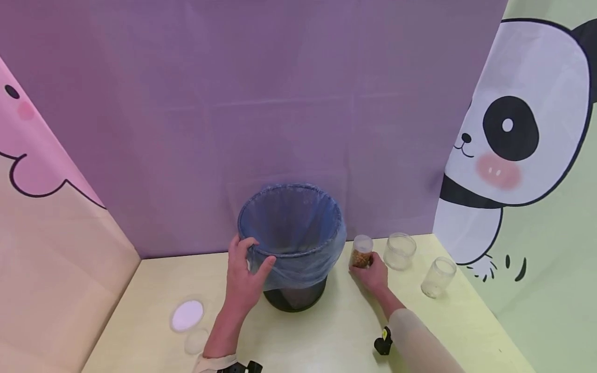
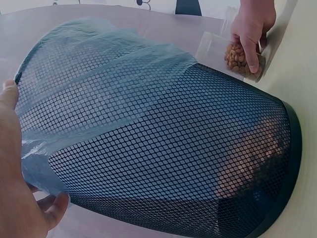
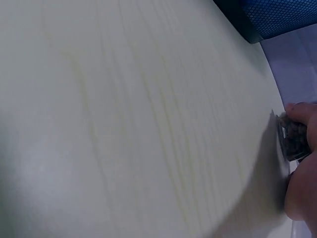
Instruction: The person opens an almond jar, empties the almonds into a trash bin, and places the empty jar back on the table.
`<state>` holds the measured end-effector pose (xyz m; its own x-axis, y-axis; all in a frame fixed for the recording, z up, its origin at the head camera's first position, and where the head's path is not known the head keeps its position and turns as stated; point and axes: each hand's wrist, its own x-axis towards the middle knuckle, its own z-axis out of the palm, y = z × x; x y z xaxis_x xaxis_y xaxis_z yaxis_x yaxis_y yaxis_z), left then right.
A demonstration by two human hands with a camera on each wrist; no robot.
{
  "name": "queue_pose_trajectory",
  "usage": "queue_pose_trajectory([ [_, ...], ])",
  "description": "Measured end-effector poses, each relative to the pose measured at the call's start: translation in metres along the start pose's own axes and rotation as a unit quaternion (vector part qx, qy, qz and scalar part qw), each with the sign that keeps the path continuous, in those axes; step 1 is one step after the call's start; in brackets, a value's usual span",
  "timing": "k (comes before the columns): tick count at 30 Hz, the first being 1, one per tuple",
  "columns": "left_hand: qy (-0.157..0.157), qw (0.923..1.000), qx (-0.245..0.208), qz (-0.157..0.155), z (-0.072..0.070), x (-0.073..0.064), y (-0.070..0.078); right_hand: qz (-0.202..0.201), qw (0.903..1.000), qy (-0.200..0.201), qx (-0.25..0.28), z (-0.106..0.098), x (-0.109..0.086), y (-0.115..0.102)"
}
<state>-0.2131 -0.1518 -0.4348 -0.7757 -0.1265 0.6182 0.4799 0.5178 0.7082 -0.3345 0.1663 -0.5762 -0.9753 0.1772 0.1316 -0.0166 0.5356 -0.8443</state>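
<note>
A black mesh trash bin [image 1: 293, 299] stands near the back of the table, lined with a thin blue bag [image 1: 298, 269] folded over its rim. My left hand [image 1: 244, 280] holds the bin's near-left rim, thumb and fingers spread wide against the bag. To the bin's right, my right hand [image 1: 373, 272] grips the lower part of a clear jar [image 1: 362, 243] partly filled with small brown kernels [image 2: 237, 59]. The jar stands upright at the table's back edge. In the right wrist view, only part of that jar [image 3: 292, 139] shows beside the fingers.
Two clear jars stand to the right, one at the back [image 1: 400, 252] and one nearer the edge [image 1: 438, 278]. At the left lie a white round lid [image 1: 186, 315] and a clear disc [image 1: 196, 341]. A purple wall sheet [image 1: 289, 103] rises behind the table.
</note>
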Motion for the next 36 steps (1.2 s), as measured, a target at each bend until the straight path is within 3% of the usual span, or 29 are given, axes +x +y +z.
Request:
queue_pose_trajectory([
  [11, 0.011, 0.9997, -0.002, 0.02, -0.003, 0.005, -0.001, -0.028, 0.9988, 0.012, 0.037, -0.014, -0.003, -0.011],
  [17, 0.006, 1.0, 0.001, 0.004, -0.002, 0.001, -0.002, -0.085, 0.9943, 0.03, 0.057, -0.023, -0.022, -0.017],
  [24, 0.001, 1.0, -0.002, 0.001, 0.001, -0.003, -0.002, -0.123, 0.9884, 0.041, 0.079, -0.038, -0.046, -0.028],
  [36, 0.005, 1.0, 0.0, 0.005, 0.002, 0.0, -0.001, -0.139, 0.985, 0.052, 0.088, -0.063, -0.07, -0.049],
])
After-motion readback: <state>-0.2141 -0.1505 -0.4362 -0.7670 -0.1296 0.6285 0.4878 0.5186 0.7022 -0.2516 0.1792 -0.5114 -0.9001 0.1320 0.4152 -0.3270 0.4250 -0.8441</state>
